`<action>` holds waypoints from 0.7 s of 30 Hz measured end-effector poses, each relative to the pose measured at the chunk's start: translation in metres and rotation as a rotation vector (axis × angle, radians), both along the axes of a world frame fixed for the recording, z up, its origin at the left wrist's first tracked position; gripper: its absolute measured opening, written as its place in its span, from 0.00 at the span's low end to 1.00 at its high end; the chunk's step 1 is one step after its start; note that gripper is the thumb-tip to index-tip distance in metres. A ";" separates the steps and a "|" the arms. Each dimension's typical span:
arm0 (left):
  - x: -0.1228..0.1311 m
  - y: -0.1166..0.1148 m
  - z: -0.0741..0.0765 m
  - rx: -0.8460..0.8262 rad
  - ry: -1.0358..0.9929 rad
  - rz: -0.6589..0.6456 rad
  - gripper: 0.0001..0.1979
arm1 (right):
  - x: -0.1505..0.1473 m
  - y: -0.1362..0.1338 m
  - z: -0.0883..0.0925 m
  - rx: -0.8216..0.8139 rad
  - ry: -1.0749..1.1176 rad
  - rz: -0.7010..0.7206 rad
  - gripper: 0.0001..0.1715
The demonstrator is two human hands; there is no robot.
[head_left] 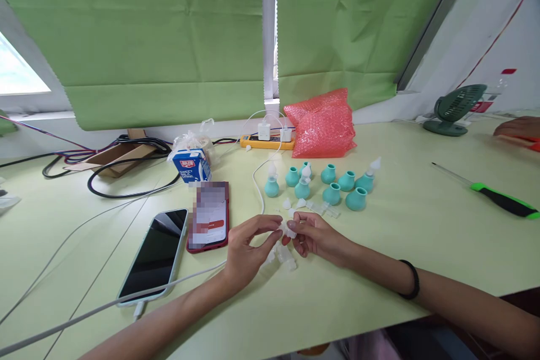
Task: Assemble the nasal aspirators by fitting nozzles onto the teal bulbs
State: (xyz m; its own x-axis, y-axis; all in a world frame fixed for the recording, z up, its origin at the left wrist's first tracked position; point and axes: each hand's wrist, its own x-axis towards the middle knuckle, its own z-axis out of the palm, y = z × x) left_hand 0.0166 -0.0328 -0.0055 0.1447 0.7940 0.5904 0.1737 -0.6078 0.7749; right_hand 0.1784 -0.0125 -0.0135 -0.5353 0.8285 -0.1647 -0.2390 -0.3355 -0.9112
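Observation:
Between my two hands is a small translucent white plastic piece (288, 229), partly covered by fingertips. My left hand (247, 247) is closed in a pinch on its left side. From the other side, my right hand (320, 239) grips it with thumb and fingers. Just below lie several loose translucent plastic parts (287, 259), and more clear tubes (331, 210) and small white tips (301, 203) are behind the hands. Farther back stand several teal squeeze bulbs (356, 199), mostly open-necked; a few, such as the bulb at the left (272, 186), carry a whitish nozzle.
Left of my hands lie a red-cased phone (208, 219) and a phone on a cable (156, 253). Behind are a milk carton (192, 166), power strip (265, 142) and pink bubble-wrap bag (323, 126). A screwdriver (498, 197), fan (455, 109) and another person's hand (518, 126) are right.

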 end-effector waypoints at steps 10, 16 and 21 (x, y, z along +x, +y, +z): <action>-0.001 0.000 0.000 0.096 0.105 0.103 0.09 | 0.001 0.000 0.000 -0.003 0.021 0.043 0.16; -0.005 0.004 -0.011 0.432 0.280 0.059 0.18 | 0.003 0.002 0.001 -0.064 0.058 0.034 0.14; -0.009 0.009 -0.015 0.669 0.453 0.038 0.22 | 0.004 0.002 0.003 -0.085 0.055 0.024 0.15</action>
